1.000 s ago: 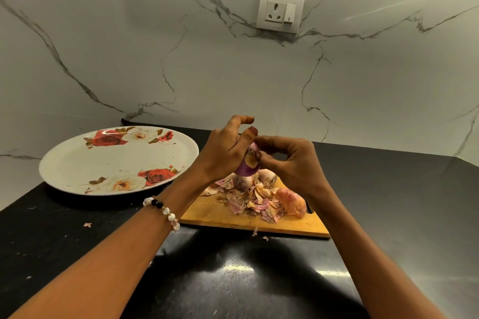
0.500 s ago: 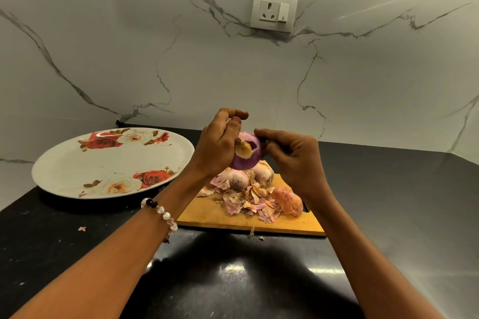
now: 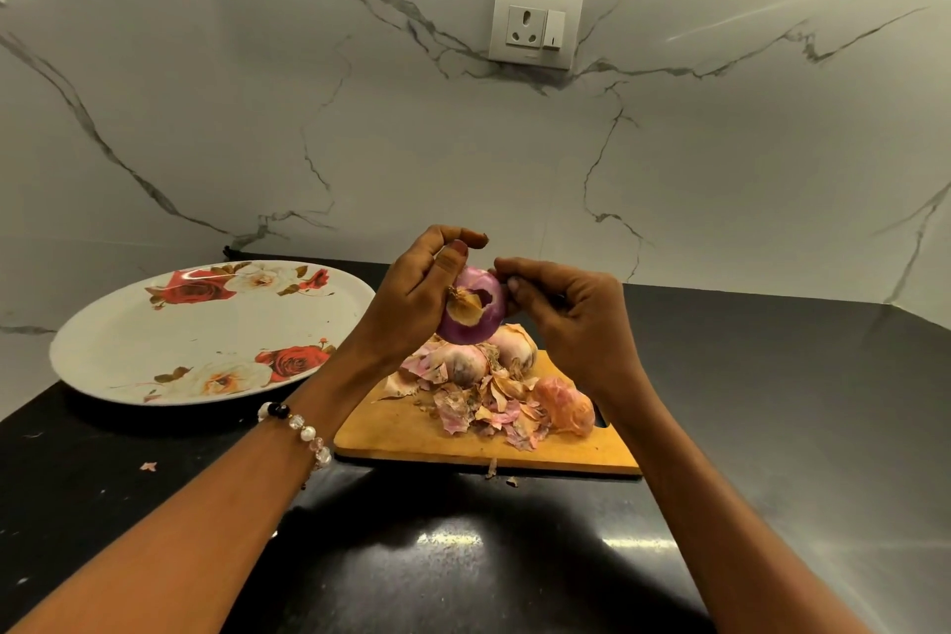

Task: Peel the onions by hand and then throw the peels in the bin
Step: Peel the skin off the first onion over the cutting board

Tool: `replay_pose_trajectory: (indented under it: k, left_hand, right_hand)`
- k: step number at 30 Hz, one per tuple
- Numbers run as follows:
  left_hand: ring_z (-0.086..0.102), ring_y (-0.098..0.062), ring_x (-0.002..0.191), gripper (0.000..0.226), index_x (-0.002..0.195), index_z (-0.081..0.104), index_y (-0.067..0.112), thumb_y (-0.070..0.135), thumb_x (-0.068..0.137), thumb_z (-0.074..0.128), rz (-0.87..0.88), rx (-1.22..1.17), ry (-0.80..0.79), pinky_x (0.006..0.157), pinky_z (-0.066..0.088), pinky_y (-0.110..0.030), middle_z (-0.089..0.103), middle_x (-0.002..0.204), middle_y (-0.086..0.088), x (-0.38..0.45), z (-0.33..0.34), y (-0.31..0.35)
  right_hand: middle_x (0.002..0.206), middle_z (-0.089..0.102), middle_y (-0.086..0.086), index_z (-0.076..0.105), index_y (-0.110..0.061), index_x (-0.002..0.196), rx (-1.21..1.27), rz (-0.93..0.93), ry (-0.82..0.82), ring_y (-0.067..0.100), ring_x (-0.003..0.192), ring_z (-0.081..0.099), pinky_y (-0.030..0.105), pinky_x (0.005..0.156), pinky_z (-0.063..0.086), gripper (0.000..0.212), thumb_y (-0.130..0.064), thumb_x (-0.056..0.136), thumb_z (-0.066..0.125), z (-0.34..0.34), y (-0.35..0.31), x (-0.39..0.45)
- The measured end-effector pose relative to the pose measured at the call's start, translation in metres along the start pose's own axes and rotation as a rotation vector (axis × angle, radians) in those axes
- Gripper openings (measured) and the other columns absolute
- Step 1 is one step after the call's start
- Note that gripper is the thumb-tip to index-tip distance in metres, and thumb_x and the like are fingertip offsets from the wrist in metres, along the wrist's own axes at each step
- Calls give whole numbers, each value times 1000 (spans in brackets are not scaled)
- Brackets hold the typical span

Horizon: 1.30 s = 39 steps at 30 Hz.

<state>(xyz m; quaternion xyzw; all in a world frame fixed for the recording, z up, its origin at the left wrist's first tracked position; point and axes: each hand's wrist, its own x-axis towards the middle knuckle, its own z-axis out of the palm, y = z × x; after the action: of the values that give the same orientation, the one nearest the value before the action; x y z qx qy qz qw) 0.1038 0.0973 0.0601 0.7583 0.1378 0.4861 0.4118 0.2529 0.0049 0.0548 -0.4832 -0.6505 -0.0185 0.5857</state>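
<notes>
Onions (image 3: 465, 363) and peels (image 3: 483, 407) lie on the board (image 3: 401, 443), right of the plate (image 3: 128, 350).

Both hands (image 3: 411, 296) (image 3: 571, 319) raised, fingers curled

Purple onion (image 3: 471, 312) with a tan patch of skin. Orange-brown cutting board (image 3: 411, 438), pink and tan peels (image 3: 489, 407). White plate (image 3: 128, 340) with red and cream roses; black counter (image 3: 772, 402).
</notes>
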Motion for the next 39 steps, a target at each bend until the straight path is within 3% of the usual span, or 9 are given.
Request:
replay_pose_trajectory:
  k: [6, 12, 18, 21, 23, 27, 32, 36, 39]
  left_hand:
    - [59, -10, 98, 22, 119, 48, 20, 23, 99, 38, -6, 24, -23, 70, 52, -15, 54, 111, 13, 1, 0, -5]
    - [60, -11, 92, 34, 130, 46, 12, 26, 99, 40, 8, 233, -17, 70, 53, -13, 57, 112, 4, 2, 2, -11]
    - [65, -13, 74, 39, 132, 44, 14, 32, 98, 40, 26, 307, -45, 58, 53, -15, 67, 88, -7, -1, 6, -14]
    - [64, -10, 77, 49, 133, 42, 16, 42, 92, 40, 15, 284, -28, 64, 54, -17, 68, 91, -10, -1, 8, -11]
    - [62, -7, 79, 51, 132, 42, 18, 47, 90, 42, -39, 270, 21, 65, 54, -15, 65, 95, 0, 1, 10, -9]
    - [63, -18, 93, 64, 118, 54, 15, 63, 78, 41, -233, 177, 74, 75, 57, -27, 63, 103, 1, -1, 14, -8]
    - [63, -18, 88, 69, 106, 62, 11, 66, 73, 37, -287, 152, 111, 80, 56, -32, 65, 96, -4, -3, 23, -2]
    - [62, -19, 92, 53, 103, 61, 13, 59, 85, 41, -436, 46, 236, 77, 54, -26, 64, 97, -4, 0, 22, -9]
    - [59, -12, 73, 39, 89, 55, 16, 50, 95, 36, -393, 169, 278, 67, 51, -20, 58, 78, 2, 0, 23, -6]
  right_hand:
    - [103, 70, 1, 65, -6, 117, 5, 12, -35, 7, 94, 69, 20, 79, 57, 28, 1, 89, 63, 2, 4, 0]
    - [104, 73, 6, 69, -5, 113, 74, 181, -151, 14, 95, 71, 32, 85, 58, 45, -29, 75, 71, 3, 6, -2]
    - [102, 73, 8, 69, -3, 111, 171, 312, -206, 18, 95, 71, 34, 86, 58, 37, -10, 75, 75, 1, 12, -1]
    - [101, 74, 9, 70, -4, 109, 201, 306, -165, 19, 94, 72, 31, 84, 58, 33, -7, 77, 74, -2, 9, 0]
    - [100, 74, 8, 70, -3, 109, 169, 293, -118, 18, 92, 72, 30, 82, 58, 30, -5, 79, 73, -3, 8, 0]
    - [90, 73, 1, 72, -1, 106, 6, 225, -9, 10, 82, 71, 21, 73, 58, 22, -7, 85, 69, 6, 9, -4]
    - [88, 68, -6, 72, 0, 106, -130, 126, 61, -10, 73, 64, 9, 71, 52, 20, -3, 87, 68, 16, 7, -7]
    - [96, 69, -2, 69, 0, 113, -154, 90, 38, -5, 80, 64, 8, 76, 52, 33, -12, 82, 74, 15, 3, -7]
    - [104, 71, 3, 63, -2, 123, -115, 112, -105, 5, 88, 69, 17, 82, 55, 44, -15, 82, 73, 12, -1, -6]
